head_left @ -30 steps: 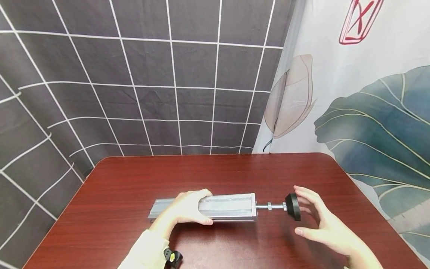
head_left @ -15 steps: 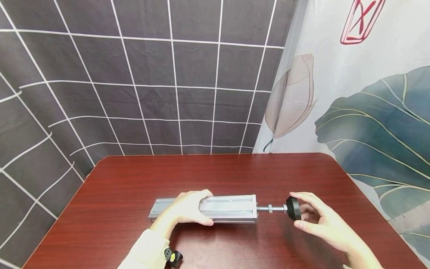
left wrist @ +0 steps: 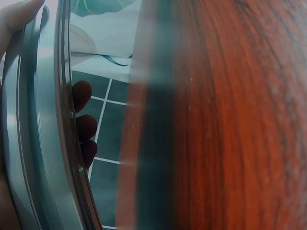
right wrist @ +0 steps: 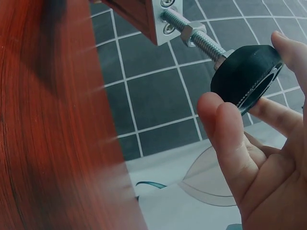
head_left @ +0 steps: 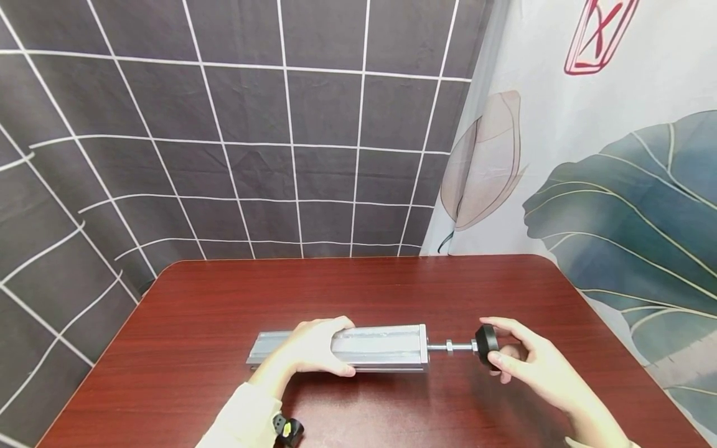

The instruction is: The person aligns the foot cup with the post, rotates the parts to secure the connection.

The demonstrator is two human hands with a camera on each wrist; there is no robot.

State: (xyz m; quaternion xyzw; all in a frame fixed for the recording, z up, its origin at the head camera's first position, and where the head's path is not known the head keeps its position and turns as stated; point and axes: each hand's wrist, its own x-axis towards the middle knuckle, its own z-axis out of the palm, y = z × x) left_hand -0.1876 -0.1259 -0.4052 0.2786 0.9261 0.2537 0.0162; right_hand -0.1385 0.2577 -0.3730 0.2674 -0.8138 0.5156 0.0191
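A silver aluminium profile (head_left: pixel 386 342) lies lengthwise over the table, with my left hand (head_left: pixel 316 345) gripping it around the middle. In the left wrist view, several fingertips (left wrist: pixel 86 125) curl past the far edge of the profile (left wrist: pixel 48 105). From its right end plate a threaded rod (right wrist: pixel 208 46) sticks out, carrying a hex nut (right wrist: pixel 193 33) partway along. A round black levelling foot (head_left: pixel 486 343) sits at the rod's outer end. My right hand (head_left: pixel 534 367) pinches this foot by its rim, thumb at the near side and fingers at the far side. Its hollow underside faces my palm.
The reddish-brown wooden table (head_left: pixel 224 292) has a rounded far edge. Behind it hangs a dark grey cloth (head_left: pixel 325 174) with a white grid, beside a white leaf-patterned curtain (head_left: pixel 504 218). A small black device (head_left: pixel 288 429) is strapped at my left wrist.
My right hand has moved in from the right, and its fingers have closed onto the black levelling foot. My left hand and the profile have stayed nearly still.
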